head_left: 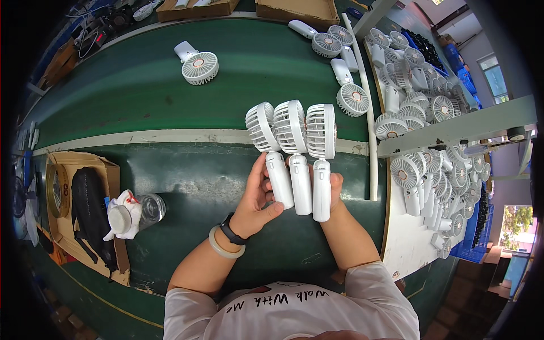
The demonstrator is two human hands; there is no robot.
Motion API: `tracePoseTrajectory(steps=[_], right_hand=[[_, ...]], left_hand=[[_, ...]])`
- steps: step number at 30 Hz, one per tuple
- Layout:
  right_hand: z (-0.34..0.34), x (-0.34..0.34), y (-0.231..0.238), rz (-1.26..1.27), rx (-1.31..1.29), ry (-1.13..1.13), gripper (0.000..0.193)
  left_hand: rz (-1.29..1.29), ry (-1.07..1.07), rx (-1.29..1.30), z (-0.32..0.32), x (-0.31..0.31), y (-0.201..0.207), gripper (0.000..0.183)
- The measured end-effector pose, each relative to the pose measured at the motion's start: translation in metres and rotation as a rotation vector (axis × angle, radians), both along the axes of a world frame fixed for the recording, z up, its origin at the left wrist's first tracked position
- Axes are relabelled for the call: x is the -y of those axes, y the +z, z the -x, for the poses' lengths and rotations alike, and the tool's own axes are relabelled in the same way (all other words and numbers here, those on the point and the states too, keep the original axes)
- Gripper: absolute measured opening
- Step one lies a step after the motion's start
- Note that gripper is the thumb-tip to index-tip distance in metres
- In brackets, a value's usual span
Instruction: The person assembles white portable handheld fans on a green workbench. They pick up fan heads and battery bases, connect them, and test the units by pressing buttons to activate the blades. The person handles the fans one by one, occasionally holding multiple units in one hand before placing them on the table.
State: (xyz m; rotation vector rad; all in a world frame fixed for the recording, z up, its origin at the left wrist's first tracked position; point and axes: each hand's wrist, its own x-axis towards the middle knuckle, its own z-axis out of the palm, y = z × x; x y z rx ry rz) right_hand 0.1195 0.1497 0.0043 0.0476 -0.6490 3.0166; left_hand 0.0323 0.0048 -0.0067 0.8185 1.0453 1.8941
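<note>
Three white handheld fans stand side by side in the person's two hands, at the near side of the green belt (136,85), with their round caged heads reaching over its pale edge in this view and their handles pointing away from it toward the person. The left hand (254,207) grasps the left fan (279,184), its thumb along the lower handle and its fingers curled behind. The right hand (336,192) grips the right fan (321,192) from behind and the outer side; most of its fingers are hidden. The middle fan (301,187) is held between the other two; which fingers support it I cannot tell. A dark watch (231,229) and a pale bangle (226,245) circle the left wrist.

On the belt, toward its left part, lies a single fan (200,68); at its right end lie three more, the nearest fan (352,100) just beside a white pipe (371,136) that crosses there. Beyond the belt's right end, a white tabletop (402,241) bears a crowded heap of similar fans (442,107). Along the belt's far edge sits a cardboard box (297,10). On the belt's near side, toward its left end, a cardboard tray (113,170) holds a black bag (90,209) and a roll of tape (57,190), with a clear bottle (153,209) and a white cloth (131,212) at the tray's side.
</note>
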Motion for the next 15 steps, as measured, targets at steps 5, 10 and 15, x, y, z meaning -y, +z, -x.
tracePoseTrajectory(steps=[5, 10, 15], right_hand=[[-0.0021, 0.0002, -0.0047, 0.009, 0.019, -0.007, 0.09], [-0.0003, 0.0003, -0.002, -0.004, 0.01, 0.005, 0.091], [-0.0023, -0.0024, -0.0072, 0.014, 0.015, -0.01, 0.088]], left_hand=[[-0.004, -0.002, 0.0, -0.0002, -0.0003, 0.0001, 0.095], [-0.003, 0.004, -0.005, -0.0004, 0.0003, -0.0014, 0.094], [0.001, 0.002, -0.015, -0.0001, -0.0003, -0.0025, 0.094]])
